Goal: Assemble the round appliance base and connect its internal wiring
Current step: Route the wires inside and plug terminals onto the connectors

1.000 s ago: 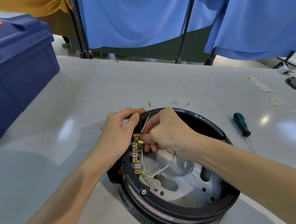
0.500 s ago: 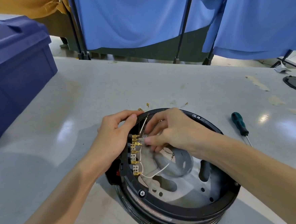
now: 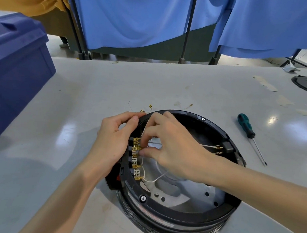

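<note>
L hand grips base; R hand pinches wire (white)

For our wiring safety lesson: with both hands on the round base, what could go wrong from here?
1. The right hand covers part of the brass terminals, so the thin wire it pinches could land on the wrong tab.
2. The left hand grips only the base rim; a hard push might shift the base.
3. Small brass connectors lie loose on the table, easily lost.
</note>
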`<action>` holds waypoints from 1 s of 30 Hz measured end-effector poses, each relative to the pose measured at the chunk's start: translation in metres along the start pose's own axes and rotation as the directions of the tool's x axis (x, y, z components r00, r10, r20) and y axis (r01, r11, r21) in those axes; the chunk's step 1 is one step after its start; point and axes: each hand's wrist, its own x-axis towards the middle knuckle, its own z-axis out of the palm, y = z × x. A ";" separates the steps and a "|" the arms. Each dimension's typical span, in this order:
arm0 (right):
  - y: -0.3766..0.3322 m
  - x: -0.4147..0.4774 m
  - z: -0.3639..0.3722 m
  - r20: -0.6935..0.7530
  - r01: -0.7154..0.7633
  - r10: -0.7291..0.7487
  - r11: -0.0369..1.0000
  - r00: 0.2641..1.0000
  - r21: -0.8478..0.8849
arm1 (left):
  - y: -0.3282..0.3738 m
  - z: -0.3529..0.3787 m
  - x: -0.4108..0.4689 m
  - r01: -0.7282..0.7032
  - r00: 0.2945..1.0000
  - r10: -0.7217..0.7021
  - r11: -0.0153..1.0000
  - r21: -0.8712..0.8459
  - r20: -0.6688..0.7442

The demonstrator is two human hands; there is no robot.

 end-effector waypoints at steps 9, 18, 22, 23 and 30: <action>0.001 0.004 0.001 0.023 0.087 -0.086 0.994 0.996 -0.059 | 0.000 0.000 -0.001 -0.003 1.000 0.003 1.000 -0.005 -0.006; -0.008 0.005 0.007 -0.025 0.022 -0.023 0.999 0.999 -0.040 | 0.000 0.001 0.000 -0.006 1.000 0.006 1.000 -0.004 -0.019; -0.010 0.005 0.010 -0.063 0.014 -0.018 0.998 0.998 -0.066 | 0.001 0.002 -0.001 -0.001 1.000 0.001 1.000 -0.003 -0.031; -0.011 0.005 0.012 -0.068 0.012 -0.017 0.997 0.998 -0.074 | 0.001 0.002 -0.001 0.003 0.999 -0.003 1.000 -0.004 -0.036; -0.016 0.006 0.014 -0.067 -0.099 0.096 0.994 0.993 -0.054 | -0.003 0.004 0.002 -0.011 0.998 0.013 0.999 0.034 -0.057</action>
